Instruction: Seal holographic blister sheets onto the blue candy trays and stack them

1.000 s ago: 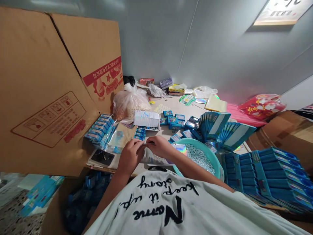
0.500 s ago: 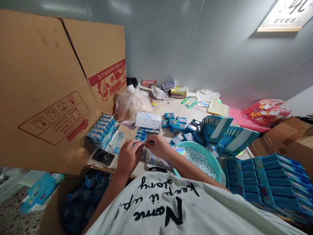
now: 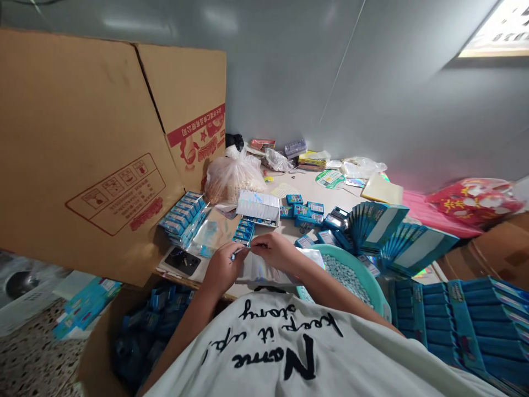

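Observation:
My left hand (image 3: 222, 268) and my right hand (image 3: 276, 251) meet at the table's near edge. Both pinch the top edge of a shiny, iridescent flat pouch (image 3: 258, 270) that hangs between them. A small blue bit shows at my left fingertips. Just right of my right forearm stands a teal basin (image 3: 370, 280) full of small pale tablets (image 3: 345, 274). Small blue boxes (image 3: 243, 231) lie on the table a little beyond my hands.
A large cardboard box (image 3: 95, 160) stands open at the left. A white carton (image 3: 258, 205), a clear bag of pale bits (image 3: 233, 176), fanned blue cartons (image 3: 380, 226) and stacked blue display trays (image 3: 475, 320) crowd the table. An open box of blue packs (image 3: 144, 331) sits below.
The head camera has swung left, so everything sits further right in view. My hands stay together on the pouch, with little change in grip.

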Motion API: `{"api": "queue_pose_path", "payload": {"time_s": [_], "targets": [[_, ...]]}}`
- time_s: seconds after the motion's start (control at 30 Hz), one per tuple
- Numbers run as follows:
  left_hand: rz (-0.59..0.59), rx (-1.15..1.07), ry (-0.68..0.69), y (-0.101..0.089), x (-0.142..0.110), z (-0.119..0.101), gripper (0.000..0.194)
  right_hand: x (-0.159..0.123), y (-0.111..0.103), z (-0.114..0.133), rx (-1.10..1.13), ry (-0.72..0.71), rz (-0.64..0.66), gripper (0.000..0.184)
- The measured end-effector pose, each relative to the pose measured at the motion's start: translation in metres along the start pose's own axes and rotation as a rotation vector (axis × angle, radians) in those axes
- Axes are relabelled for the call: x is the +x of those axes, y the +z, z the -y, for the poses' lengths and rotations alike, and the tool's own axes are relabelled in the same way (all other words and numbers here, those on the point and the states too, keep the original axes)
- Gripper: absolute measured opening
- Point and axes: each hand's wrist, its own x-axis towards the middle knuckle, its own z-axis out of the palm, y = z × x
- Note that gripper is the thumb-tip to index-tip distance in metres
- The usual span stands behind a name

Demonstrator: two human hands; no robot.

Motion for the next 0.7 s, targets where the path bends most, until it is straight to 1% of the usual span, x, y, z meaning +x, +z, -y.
{"api": "queue_pose_path", "payload": {"time_s": [0.1, 0.17, 0.23, 0.3, 0.4, 0.47, 0.57, 0.7], "targets": [[0.079, 0.003, -0.034, -0.007, 0.0, 0.0, 0.03, -0.001, 0.002, 0.001, 0.02, -0.012, 0.027, 0.016], [0.093, 0.004, -0.04, -0.009, 0.0, -0.001, 0.029, -0.001, 0.004, 0.001, 0.009, -0.008, 0.019, 0.015], [0.066, 0.023, -0.002, -0.009, -0.001, -0.003, 0.027, -0.001, 0.007, 0.0, -0.024, -0.011, -0.002, 0.015], [0.029, 0.095, 0.085, -0.007, -0.002, -0.007, 0.027, -0.002, 0.008, -0.002, -0.055, -0.028, -0.024, 0.015], [0.007, 0.301, 0.232, -0.005, -0.004, -0.011, 0.031, -0.003, 0.011, -0.004, -0.066, -0.059, -0.06, 0.017], [-0.02, 0.426, 0.292, -0.004, -0.007, -0.012, 0.031, -0.004, 0.012, -0.006, -0.061, -0.07, -0.081, 0.019], [-0.057, 0.514, 0.334, -0.003, -0.011, -0.009, 0.031, -0.006, 0.013, -0.006, -0.071, -0.075, -0.098, 0.019], [-0.081, 0.545, 0.351, 0.0, -0.017, -0.004, 0.032, -0.008, 0.015, -0.005, -0.08, -0.072, -0.112, 0.018]]}}
